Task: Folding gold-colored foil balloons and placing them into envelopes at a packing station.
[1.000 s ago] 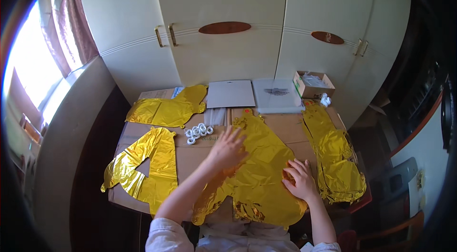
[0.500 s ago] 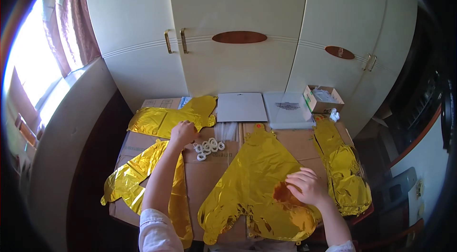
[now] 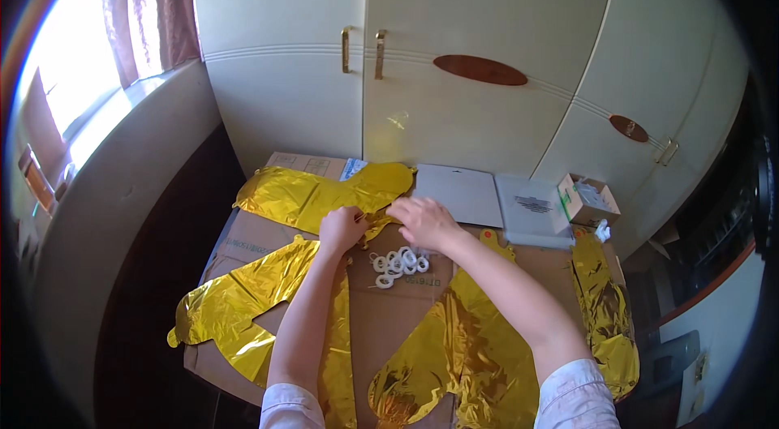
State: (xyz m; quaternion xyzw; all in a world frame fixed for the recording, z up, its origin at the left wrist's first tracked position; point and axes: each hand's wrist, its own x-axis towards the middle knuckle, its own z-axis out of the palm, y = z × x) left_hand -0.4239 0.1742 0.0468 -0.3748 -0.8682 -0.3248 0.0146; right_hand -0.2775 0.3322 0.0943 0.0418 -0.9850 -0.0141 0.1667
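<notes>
A flat gold foil balloon (image 3: 300, 195) lies at the far left of the table. My left hand (image 3: 342, 230) is closed on its near right edge, the fingertips partly hidden. My right hand (image 3: 423, 223) has its fingers bent and pinched at the right end of the same balloon. Just below the hands sits a small heap of white ring-shaped rolls (image 3: 395, 261). Another gold balloon (image 3: 235, 307) lies flat at the near left, passing under my left forearm. A large gold balloon (image 3: 495, 348) is spread out beneath my right forearm.
A folded gold balloon (image 3: 604, 315) lies along the right edge. At the back are a white board (image 3: 459, 192), a clear plastic packet (image 3: 531, 210) and an open small box (image 3: 586, 200) with a crumpled white piece (image 3: 602, 229) beside it. Cupboards (image 3: 479, 7) stand behind the cardboard-covered table.
My right hand has left the large near balloon and moved up and left to the far balloon, beside my left hand. The near balloon's lower part now lies differently. The view has turned left.
</notes>
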